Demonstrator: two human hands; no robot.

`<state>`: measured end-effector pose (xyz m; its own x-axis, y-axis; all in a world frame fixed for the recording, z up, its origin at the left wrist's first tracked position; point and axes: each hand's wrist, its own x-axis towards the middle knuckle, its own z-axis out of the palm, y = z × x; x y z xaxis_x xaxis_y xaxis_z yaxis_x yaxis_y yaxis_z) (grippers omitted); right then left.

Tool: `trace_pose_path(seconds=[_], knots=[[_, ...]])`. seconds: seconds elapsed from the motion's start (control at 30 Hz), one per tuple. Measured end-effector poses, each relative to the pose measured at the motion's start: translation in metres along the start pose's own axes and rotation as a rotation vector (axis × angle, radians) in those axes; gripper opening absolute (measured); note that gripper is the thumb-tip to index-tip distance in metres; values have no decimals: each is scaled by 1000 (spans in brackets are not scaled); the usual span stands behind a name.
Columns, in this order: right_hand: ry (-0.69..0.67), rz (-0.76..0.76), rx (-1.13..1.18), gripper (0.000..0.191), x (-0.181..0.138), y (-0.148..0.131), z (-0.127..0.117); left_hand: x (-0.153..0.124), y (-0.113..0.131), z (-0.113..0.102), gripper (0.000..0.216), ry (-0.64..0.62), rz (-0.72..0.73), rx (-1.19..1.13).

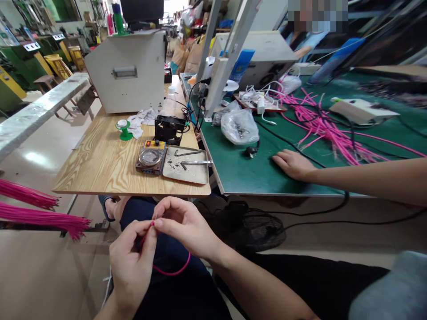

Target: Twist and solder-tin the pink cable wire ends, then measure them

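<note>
Above my lap, a thin pink cable point(173, 272) loops down from between my two hands. My left hand point(133, 258) pinches the cable near its end between thumb and forefinger. Touching the same spot, my right hand point(187, 226) has its thumb and forefinger pressed together at the cable's tip. Fine strands seem to stand up there, too small to make out well. Just beyond, on the wooden table, are a small device with a round metal dish point(150, 157) and a metal tray point(185, 175) with hex keys and tiny parts.
Bundles of pink cable point(36, 213) jut in from the left. A green spool point(124, 131) and a black fan point(168, 129) stand on the wooden table. Another person's hand point(293, 164) rests on the green table point(233, 173), near a plastic bag point(239, 126) and more pink cables point(320, 124).
</note>
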<state>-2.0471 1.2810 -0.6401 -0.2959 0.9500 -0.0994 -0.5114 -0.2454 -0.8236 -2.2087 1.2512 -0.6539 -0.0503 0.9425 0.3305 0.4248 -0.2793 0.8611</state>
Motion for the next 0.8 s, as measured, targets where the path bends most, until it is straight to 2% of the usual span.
trace_pose_path(seconds=[0.17, 0.37, 0.47, 0.63, 0.8], knots=[[35, -27, -8, 33, 6, 0, 0, -1, -1, 1, 11, 0, -37, -53], [30, -90, 32, 26, 9, 5, -2, -1, -8, 2, 20, -41, -297, -282], [53, -105, 23, 25, 9, 7, -1, -1, -13, 4, 23, -55, -377, -428], [87, -146, 41, 24, 10, 9, 1, 7, -5, 7, 22, -66, -407, -634], [126, -159, 53, 23, 10, 12, 1, 12, 3, 8, 24, -64, -440, -701]])
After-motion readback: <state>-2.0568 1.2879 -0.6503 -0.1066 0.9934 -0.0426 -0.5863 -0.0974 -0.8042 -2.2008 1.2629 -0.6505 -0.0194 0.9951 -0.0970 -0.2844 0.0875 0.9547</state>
